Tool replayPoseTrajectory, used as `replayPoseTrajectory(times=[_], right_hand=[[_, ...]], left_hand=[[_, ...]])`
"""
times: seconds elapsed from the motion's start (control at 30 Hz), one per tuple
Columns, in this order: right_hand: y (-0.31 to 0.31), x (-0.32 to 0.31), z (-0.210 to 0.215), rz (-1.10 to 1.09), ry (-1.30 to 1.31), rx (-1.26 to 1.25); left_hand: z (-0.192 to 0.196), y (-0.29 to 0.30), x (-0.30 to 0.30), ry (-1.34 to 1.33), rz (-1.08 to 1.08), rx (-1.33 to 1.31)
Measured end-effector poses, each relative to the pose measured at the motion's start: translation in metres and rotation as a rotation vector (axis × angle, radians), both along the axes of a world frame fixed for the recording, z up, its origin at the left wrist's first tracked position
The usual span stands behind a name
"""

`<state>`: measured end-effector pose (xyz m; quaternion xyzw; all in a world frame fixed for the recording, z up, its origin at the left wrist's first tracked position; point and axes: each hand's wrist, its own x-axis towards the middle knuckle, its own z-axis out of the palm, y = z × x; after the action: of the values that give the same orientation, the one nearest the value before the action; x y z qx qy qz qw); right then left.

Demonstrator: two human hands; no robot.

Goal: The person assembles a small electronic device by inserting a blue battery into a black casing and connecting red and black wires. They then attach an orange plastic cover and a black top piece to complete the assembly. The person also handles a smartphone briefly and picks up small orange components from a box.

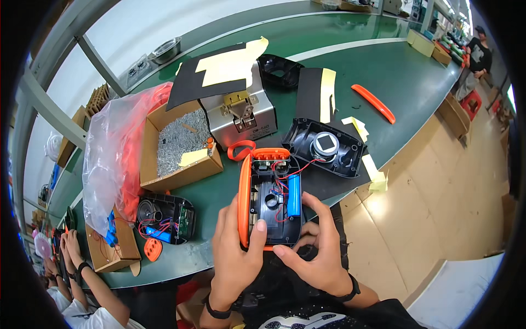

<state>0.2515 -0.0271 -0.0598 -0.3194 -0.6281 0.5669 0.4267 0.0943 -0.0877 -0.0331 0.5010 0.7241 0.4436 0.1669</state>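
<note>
Between my hands is an opened black-and-orange housing (280, 234), tilted up at the table's front edge. My left hand (236, 260) grips its left side, the thumb lying over the lower inside. My right hand (320, 257) has its thumb at the bottom edge and fingers curled by the right side. Inside the housing sit a blue cylindrical battery (294, 196), red wires and a small green circuit board (268, 165) near the top. An orange strip (244, 203) runs along its left edge. Just beyond lies a black shell half (298, 143) with a round speaker (327, 145), a red wire reaching toward it.
A cardboard box (181, 179) of small metal screws stands left of a metal machine (241, 134). Plastic-bagged orange parts (127, 156) and another wired shell (183, 219) are farther left. A loose orange strip (373, 103) lies at right. A co-worker's hands (71, 247) are far left.
</note>
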Motion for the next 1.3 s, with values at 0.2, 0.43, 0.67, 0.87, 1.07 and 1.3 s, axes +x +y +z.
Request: replayPoseTrajectory(times=[0.2,0.43,0.67,0.87,1.07,1.3], right_hand=[[-0.002,0.002,0.004,0.045,0.014,-0.039],[0.007,0.0,0.001,0.044,0.099,0.0],[0.016,0.013,0.005,0.119,0.197,-0.091],[0.021,0.014,0.01,0.149,0.222,-0.125],[0.025,0.019,0.003,0.155,0.182,-0.076],[0.025,0.015,0.001,0.141,0.155,-0.049]], left_hand=[[-0.003,0.0,-0.003,-0.005,-0.055,-0.017],[0.002,0.001,-0.003,-0.047,-0.047,-0.043],[0.011,0.009,-0.014,-0.526,-0.128,-0.088],[-0.002,0.018,-0.001,-0.882,-0.155,0.088],[-0.003,0.013,-0.004,-0.943,-0.336,0.045],[-0.007,0.013,-0.007,-0.959,-0.358,0.05]])
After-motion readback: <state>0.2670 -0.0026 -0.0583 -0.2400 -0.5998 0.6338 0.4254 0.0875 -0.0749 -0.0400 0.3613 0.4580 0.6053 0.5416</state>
